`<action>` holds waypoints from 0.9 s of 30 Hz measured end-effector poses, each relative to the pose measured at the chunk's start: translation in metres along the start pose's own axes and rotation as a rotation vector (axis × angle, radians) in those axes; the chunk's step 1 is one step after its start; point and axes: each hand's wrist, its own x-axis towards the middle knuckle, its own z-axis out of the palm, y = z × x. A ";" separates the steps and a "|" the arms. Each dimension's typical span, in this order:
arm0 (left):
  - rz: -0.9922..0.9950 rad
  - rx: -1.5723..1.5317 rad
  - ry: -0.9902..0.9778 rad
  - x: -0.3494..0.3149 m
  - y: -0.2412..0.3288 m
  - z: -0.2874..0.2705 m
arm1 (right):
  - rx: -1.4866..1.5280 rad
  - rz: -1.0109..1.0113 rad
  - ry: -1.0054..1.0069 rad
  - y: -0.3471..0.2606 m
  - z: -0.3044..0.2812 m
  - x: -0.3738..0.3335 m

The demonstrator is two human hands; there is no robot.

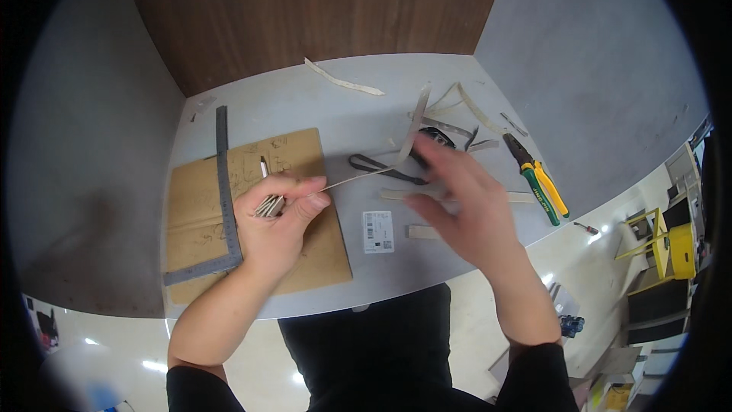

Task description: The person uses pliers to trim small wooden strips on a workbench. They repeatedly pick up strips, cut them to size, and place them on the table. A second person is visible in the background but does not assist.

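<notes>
My left hand (278, 221) is closed, its thumb and forefinger pinching a thin beige-grey strip (358, 176). From the pinch the strip runs right, then bends upward and away from me. Folded layers of similar strip (269, 206) stick out at the left side of the same fist. Just above that hand shows the tip of a pen-like object (264, 166); whether it is held or lies on the cardboard I cannot tell. My right hand (469, 206), slightly blurred, hovers beside the strip with fingers and thumb apart. Partly behind it sits a black tape measure (438, 137) with a strap loop (366, 165).
Under my left hand lies brown cardboard (198, 221) with a metal square (223, 175) on it. Pliers with green and yellow handles (543, 187) rest at the right edge. A white label (377, 230) and loose strips (347, 82) lie about; walls enclose the table's back and sides.
</notes>
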 end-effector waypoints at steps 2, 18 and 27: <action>-0.126 -0.092 0.062 0.000 -0.001 0.000 | -0.073 -0.089 0.050 0.008 0.020 0.020; -0.389 -0.111 -0.105 0.032 -0.008 -0.019 | 0.361 0.199 -0.183 0.033 0.043 0.052; -0.003 0.659 -0.231 0.030 -0.003 -0.007 | 0.438 0.177 -0.279 0.043 0.036 0.048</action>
